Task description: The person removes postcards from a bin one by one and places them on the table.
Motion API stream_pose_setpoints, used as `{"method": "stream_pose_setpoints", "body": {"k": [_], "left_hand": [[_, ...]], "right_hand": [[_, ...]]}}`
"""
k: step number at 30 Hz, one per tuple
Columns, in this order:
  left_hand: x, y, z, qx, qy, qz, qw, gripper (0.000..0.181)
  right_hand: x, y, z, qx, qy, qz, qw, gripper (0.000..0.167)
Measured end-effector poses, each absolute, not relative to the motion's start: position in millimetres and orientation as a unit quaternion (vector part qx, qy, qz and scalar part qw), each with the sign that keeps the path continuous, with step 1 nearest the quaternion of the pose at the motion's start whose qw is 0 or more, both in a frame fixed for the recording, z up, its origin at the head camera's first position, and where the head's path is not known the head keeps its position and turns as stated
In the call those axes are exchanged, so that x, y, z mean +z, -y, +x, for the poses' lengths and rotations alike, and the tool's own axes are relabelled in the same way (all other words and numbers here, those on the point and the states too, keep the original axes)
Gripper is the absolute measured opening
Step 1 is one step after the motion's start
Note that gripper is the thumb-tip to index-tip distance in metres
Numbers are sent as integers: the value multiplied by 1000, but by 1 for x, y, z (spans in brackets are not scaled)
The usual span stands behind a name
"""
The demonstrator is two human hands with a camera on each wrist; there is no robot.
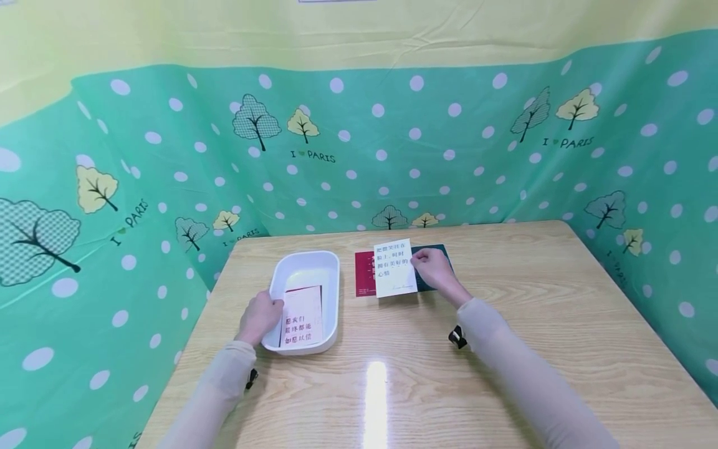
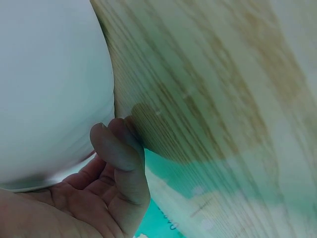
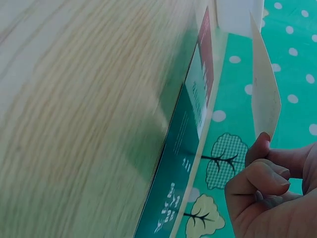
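Note:
My right hand (image 1: pixel 436 268) pinches the right edge of a white card (image 1: pixel 395 268) with printed Chinese text, raised above the table. Beneath it lie a red card (image 1: pixel 363 274) and a dark green card (image 1: pixel 440 249), partly hidden by the raised card and hand. In the right wrist view, a pale card (image 3: pixel 199 87) also shows between the dark green and red ones. My left hand (image 1: pixel 262 318) grips the left side of a white plastic tray (image 1: pixel 335 299). Inside the tray, a pinkish-white card with red text (image 1: pixel 303 312) lies over a dark red one.
The wooden table (image 1: pixel 505 349) carries the tray at left and the cards at centre back. A green polka-dot curtain (image 1: pixel 359 162) with printed trees hangs behind and along both sides. A bright light reflection marks the front of the tabletop.

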State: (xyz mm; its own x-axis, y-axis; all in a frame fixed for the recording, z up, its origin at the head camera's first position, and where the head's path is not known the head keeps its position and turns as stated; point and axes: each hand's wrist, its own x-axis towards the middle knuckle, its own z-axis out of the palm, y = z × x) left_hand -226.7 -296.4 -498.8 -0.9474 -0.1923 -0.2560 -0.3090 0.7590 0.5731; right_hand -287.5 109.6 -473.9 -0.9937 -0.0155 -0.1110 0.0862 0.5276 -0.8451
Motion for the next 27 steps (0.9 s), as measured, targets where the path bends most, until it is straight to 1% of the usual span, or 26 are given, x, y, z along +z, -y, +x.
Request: {"method": "stream_pose_setpoints", "body": {"k": [16,27], "left_hand": [[-503,299,-227,312,-936,-133,91,47],[-502,298,-227,322,-934,-130,89,45]], "right_hand": [[-481,-142,-289,-475,-878,28,55,32],[-485,-166,-294,-463,-885,29,47,34]]}}
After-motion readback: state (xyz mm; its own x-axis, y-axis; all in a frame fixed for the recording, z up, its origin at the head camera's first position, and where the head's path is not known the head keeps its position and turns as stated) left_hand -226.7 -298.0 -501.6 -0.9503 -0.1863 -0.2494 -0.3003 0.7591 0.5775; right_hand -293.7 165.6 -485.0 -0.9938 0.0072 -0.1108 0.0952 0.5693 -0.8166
